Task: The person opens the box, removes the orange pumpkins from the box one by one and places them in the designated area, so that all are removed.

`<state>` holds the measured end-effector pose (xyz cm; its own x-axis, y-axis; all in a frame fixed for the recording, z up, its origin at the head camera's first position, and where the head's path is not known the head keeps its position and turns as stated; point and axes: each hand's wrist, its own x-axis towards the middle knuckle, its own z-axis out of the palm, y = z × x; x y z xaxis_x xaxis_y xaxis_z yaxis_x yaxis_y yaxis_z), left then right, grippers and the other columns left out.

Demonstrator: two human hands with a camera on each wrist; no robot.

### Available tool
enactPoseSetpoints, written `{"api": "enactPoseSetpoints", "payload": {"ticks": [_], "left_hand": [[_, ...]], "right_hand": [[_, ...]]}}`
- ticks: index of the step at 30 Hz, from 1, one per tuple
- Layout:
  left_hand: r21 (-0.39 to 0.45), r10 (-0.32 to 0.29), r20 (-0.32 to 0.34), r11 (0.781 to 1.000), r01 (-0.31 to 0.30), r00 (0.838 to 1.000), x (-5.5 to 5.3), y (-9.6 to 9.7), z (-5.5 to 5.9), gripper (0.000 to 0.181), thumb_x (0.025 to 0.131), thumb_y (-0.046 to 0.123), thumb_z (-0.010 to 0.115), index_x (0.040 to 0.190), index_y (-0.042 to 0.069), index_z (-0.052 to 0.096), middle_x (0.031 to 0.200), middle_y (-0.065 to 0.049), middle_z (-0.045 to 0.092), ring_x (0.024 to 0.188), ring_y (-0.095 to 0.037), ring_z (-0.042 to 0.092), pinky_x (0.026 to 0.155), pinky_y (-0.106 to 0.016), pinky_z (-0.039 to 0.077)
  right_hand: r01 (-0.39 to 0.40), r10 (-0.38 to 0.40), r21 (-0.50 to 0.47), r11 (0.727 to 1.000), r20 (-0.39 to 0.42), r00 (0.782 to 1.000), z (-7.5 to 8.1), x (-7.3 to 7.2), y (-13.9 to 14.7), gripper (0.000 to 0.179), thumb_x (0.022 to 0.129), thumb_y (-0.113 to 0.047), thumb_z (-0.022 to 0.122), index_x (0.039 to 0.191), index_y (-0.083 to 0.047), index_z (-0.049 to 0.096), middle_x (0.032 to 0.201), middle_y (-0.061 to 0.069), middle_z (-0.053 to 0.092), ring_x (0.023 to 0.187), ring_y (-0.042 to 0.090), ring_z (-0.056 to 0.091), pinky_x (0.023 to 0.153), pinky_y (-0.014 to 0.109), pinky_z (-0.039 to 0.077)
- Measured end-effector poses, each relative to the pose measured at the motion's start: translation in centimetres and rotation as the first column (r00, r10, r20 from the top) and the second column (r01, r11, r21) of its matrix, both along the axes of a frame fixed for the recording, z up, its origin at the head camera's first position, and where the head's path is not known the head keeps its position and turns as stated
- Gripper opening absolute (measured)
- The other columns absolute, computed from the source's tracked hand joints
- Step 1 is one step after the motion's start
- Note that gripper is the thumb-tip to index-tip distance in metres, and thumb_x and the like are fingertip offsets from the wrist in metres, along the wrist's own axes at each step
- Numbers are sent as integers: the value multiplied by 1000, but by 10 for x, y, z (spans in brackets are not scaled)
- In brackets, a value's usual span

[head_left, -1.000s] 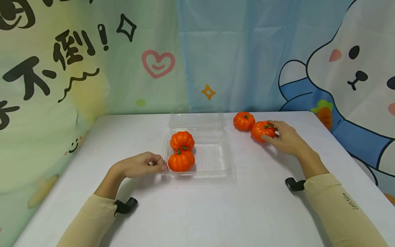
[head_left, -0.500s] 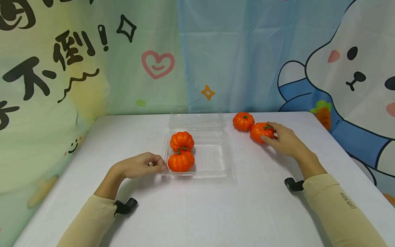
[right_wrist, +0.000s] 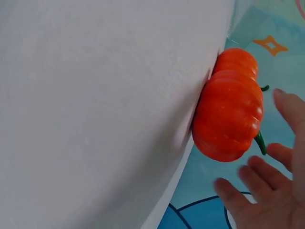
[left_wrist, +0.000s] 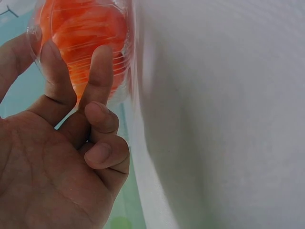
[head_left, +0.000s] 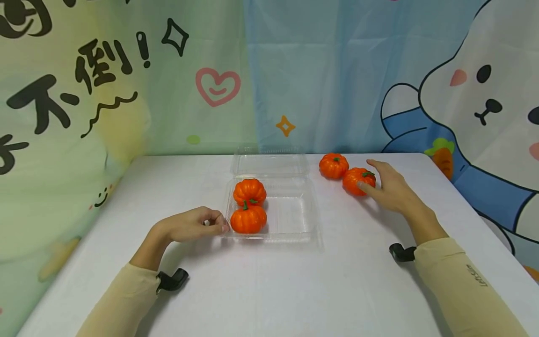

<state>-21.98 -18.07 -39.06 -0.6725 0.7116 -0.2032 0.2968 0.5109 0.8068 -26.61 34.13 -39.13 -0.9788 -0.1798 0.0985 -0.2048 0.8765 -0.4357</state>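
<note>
My left hand (head_left: pixel 191 225) is at the front left corner of a clear plastic clamshell container (head_left: pixel 290 235), its thumb and index finger lightly pinching the rim and its other fingers bent in toward my palm. Just to the right of those fingertips, inside the container, sits one orange pumpkin (head_left: pixel 248 220), and a second orange pumpkin (head_left: pixel 250 191) stands right behind it, farther from my hand; together they fill the left part of the tray, leaving bare plastic on the side toward my right hand. Beyond both, the lid (head_left: pixel 269 165) is folded back, away from me. Further right, past the container and well apart from my left hand, a loose pumpkin (head_left: pixel 333 165) sits on the white table (head_left: pixel 294 290), ahead and to the left of my right hand. The nearer loose pumpkin (head_left: pixel 355 181) lies next to it, and the line through the pair slants back toward me and to the right. My right hand (head_left: pixel 391 187) is by far the closer to it: the pumpkin is just left of my palm, squat, with no clear long axis sideways, its green stem (head_left: pixel 368 173) leaning toward my fingers. That hand is spread wide, thumb on the near side and index finger on the far side, with visible space around the pumpkin, and it has hold of nothing.
</note>
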Motion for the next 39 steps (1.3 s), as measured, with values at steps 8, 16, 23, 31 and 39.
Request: {"api": "enactPoseSetpoints", "payload": {"ticks": [8,16,23,31,39], "left_hand": [[-3,6,-7,1000,-6,1000,0,0,0,29,102,27,62,89,1,64,84,0,56,81,-15,47,73,-27,36],[-7,3,-14,1000,-3,1000,0,1,1,29,102,27,62,89,1,64,83,3,55,80,-14,46,71,-27,35],[-1,11,3,1000,-11,1000,0,0,-2,27,102,25,62,92,1,66,88,-3,59,85,-17,49,74,-28,36],[-1,12,-9,1000,-12,1000,-1,-2,-4,26,102,25,62,92,2,65,90,-7,61,85,-19,49,74,-28,37],[5,12,0,1000,-12,1000,0,-2,-4,28,102,27,62,91,2,66,90,-6,62,86,-17,50,74,-28,38]], "right_hand": [[-57,50,-28,998,-208,977,12,2,-14,68,97,-29,70,149,3,41,151,28,38,139,48,37,111,68,31],[-105,95,-32,994,-228,969,28,2,-36,64,96,-27,71,148,0,45,149,24,42,138,46,39,112,66,32],[-124,117,-11,992,-252,961,29,1,-49,59,95,-24,72,146,-3,49,145,22,47,136,43,42,112,63,35],[-175,153,-43,984,-311,938,26,-3,-64,52,94,-21,74,139,-4,55,140,20,52,132,41,47,109,63,38],[-243,196,-92,966,-356,914,20,-5,-82,45,92,-20,76,131,-5,60,131,18,56,118,40,56,95,56,52]]}}
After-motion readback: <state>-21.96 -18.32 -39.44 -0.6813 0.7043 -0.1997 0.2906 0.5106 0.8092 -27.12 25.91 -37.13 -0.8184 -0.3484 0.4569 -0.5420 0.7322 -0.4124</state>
